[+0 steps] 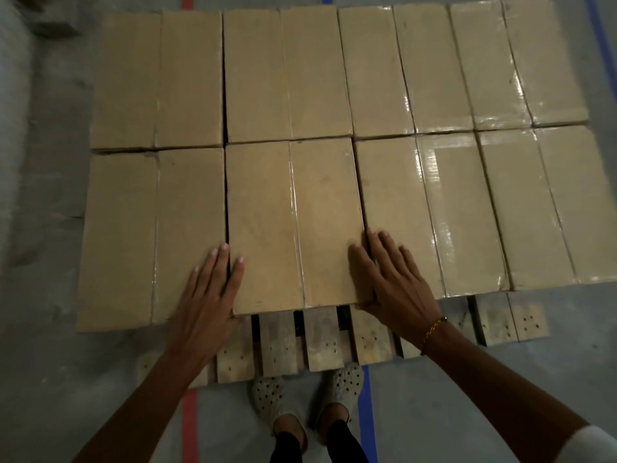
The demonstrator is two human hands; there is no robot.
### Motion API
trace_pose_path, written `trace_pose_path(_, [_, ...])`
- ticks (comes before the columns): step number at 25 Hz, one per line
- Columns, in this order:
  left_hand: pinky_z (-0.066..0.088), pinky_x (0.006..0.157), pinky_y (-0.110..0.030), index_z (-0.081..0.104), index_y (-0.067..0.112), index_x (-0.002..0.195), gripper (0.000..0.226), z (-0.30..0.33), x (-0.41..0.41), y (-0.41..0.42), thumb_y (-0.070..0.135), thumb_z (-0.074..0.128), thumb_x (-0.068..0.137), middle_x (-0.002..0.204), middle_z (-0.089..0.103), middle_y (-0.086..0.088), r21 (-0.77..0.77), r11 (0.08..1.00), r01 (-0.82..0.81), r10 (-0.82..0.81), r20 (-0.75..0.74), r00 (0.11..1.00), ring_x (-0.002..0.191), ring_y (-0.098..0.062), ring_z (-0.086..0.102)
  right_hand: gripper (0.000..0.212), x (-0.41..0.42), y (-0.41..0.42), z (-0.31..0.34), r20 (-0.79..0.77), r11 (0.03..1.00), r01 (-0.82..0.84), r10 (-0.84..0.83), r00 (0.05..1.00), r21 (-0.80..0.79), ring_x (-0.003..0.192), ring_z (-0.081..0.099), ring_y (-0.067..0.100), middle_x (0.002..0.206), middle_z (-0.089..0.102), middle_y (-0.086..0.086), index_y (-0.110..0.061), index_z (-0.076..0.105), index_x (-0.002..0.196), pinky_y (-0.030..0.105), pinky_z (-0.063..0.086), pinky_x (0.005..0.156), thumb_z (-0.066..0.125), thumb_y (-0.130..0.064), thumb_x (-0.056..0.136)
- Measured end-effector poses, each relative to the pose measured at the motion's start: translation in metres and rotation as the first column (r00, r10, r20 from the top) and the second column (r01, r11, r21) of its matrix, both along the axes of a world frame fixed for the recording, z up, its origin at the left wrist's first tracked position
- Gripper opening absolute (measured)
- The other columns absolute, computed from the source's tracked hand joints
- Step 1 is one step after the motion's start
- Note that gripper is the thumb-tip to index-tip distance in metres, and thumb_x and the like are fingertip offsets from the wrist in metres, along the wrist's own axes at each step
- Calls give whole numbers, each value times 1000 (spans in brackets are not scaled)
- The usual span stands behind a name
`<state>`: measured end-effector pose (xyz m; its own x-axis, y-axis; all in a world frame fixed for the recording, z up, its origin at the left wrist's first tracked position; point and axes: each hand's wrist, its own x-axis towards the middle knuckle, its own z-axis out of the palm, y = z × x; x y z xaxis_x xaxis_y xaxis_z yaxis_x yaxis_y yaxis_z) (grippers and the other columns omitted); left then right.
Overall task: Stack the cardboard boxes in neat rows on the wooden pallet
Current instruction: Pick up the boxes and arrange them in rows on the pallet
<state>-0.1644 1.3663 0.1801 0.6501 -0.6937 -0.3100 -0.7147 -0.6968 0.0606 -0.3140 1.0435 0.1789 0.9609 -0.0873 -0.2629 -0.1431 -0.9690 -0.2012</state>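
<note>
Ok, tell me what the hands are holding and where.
The near-row middle box, pressed at its two near corners: left hand at the left corner, right hand at the right, palms flat and fingers spread. Nothing is lifted.

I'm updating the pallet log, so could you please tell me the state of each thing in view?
Boxes: taped shut, lying flat in two rows on the pallet.
Middle box: near row, held at both sides, narrow gaps beside it.
Pallet: on the floor, near slat ends uncovered.
Left hand: open, flat, fingers at the box's left edge.
Right hand: open, flat against its right edge.
</note>
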Motion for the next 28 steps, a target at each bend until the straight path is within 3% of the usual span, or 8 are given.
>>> trace_pose_path(4, [21,119,-64,14,3,159,126,-8,-7,-6,30,91,64,168,2,-23,28,998,-49,49,-22,999,155,-42,5,113,-3,5,-8,11,998,-29,30,1000,-55,156,5,39,170,5,17,-11,14,162,61,13,123,80,-46,77])
trace_pose_path(7, [20,118,-66,19,1,158,119,-3,-10,-9,74,62,74,167,4,-23,1,999,-35,35,-32,999,154,-43,7,115,-2,1,1,-49,999,-35,36,998,19,157,-2,36,171,-2,13,-15,7,163,58,8,124,67,-68,80])
trace_pose_path(10, [20,116,-63,33,8,155,105,14,-9,-43,81,38,79,167,14,-19,-45,998,-32,30,-31,999,152,-40,19,86,0,-19,16,-56,988,-21,30,998,152,158,-4,26,171,0,4,-21,14,162,49,8,127,42,-68,95])
trace_pose_path(14, [28,115,-62,27,20,156,106,26,-41,-146,72,66,72,167,14,-17,-126,976,177,-185,-48,982,151,-39,21,76,-22,-70,42,-49,919,292,-290,956,263,154,20,28,166,28,8,-15,33,157,46,26,125,32,-58,94])
trace_pose_path(19, [25,115,-66,26,21,160,137,18,-89,-233,69,87,47,166,15,-22,-41,978,203,-206,-88,975,151,-46,20,59,-86,-196,52,68,762,621,-640,765,183,141,37,39,152,45,18,-6,48,147,46,30,118,64,-32,96])
trace_pose_path(22, [23,113,-68,23,21,160,139,1,-89,-239,69,87,46,166,14,-22,-32,991,133,-135,-63,989,150,-47,20,71,-97,-286,39,87,661,742,-750,655,110,141,36,42,154,41,23,-6,43,149,52,30,118,58,-48,94])
trace_pose_path(25, [21,113,-68,18,22,160,136,-14,-89,-234,70,85,53,168,8,-21,-42,988,147,-147,-2,989,152,-46,15,87,-81,-346,24,3,537,815,-835,550,216,134,44,46,154,37,22,-12,30,154,56,39,111,62,-61,90])
trace_pose_path(28, [19,112,-68,19,21,160,139,-17,-87,-234,67,88,49,168,6,-21,-43,988,147,-146,18,989,153,-46,11,102,-73,-364,8,-40,516,820,-840,541,249,129,48,47,152,39,18,-22,19,158,60,42,105,54,-79,81])
